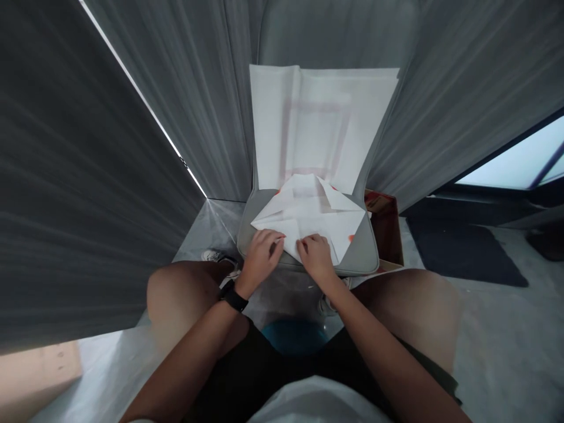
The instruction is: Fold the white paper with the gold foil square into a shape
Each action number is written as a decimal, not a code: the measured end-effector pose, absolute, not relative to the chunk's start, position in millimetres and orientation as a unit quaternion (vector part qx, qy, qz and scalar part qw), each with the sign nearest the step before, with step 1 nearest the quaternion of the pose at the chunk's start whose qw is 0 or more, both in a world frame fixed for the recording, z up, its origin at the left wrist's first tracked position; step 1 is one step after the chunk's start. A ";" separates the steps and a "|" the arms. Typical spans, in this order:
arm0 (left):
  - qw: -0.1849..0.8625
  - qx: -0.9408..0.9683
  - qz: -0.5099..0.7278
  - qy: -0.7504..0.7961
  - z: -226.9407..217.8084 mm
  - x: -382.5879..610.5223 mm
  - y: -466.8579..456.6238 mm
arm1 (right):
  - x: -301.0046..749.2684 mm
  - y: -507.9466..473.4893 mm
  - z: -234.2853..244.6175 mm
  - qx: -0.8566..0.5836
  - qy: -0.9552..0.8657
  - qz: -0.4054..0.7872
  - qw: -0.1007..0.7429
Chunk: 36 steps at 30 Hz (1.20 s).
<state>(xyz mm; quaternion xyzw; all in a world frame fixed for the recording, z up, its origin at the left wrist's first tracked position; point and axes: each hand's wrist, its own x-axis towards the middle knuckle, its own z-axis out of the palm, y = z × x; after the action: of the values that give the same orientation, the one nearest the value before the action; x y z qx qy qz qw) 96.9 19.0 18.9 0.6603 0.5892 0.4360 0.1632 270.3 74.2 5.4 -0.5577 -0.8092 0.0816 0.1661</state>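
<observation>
**Desk:** Count it for me, nearest first.

**Operator:** On my feed, two bare forearms reach out over two thighs. One black watch circles the left wrist. Low between the knees sits one blue rounded object; I can't tell what it is.

**Desk:** State of the grips?

**Operator:** Neither one is pinching. The left grip and the right grip lie spread, palms down, fingers pressed on the paper, side by side and just apart.

**Desk:** And the paper?

**Operator:** White paper folded into overlapping triangular flaps rests on the seat of one grey padded chair. A flat white stretch rises against the chair back, marked with one faint pink rectangle. I can't tell whether that is one sheet or two. Three small orange-red spots show at the paper's edges.

**Desk:** Beyond the chair?

**Operator:** Two white sneakers on the floor, one on each side below the seat. One cardboard box stands just beside the seat on the right, with one dark mat farther right. Grey curtains hang on both sides, and one window shows at far right.
</observation>
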 end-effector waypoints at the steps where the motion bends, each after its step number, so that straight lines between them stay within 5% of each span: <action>1: 0.114 0.693 0.409 0.582 15.1 100.2 20.0 | 268.7 78.0 6.4 -0.572 -0.803 0.071 0.153; 7: -0.016 0.759 0.276 0.590 -13.0 114.8 24.3 | 265.5 88.2 -3.5 -0.593 -0.791 0.032 0.144; 16: -0.030 0.761 0.244 0.601 -19.0 117.7 26.3 | 281.4 81.0 -11.5 -0.501 -0.827 0.037 0.254; 22: -0.025 0.747 0.253 0.614 -17.9 122.5 26.1 | 296.6 85.9 -22.1 -0.375 -0.894 0.063 0.237; 36: -0.012 0.733 0.253 0.631 -18.8 126.6 27.4 | 301.2 87.9 -27.3 -0.371 -0.900 0.082 0.213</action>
<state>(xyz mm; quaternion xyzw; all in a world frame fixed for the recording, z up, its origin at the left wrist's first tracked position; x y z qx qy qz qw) 126.6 27.4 -18.8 0.7333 0.6311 0.2529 -0.0122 301.2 87.9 -27.3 -0.3714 -0.8999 0.0824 0.2130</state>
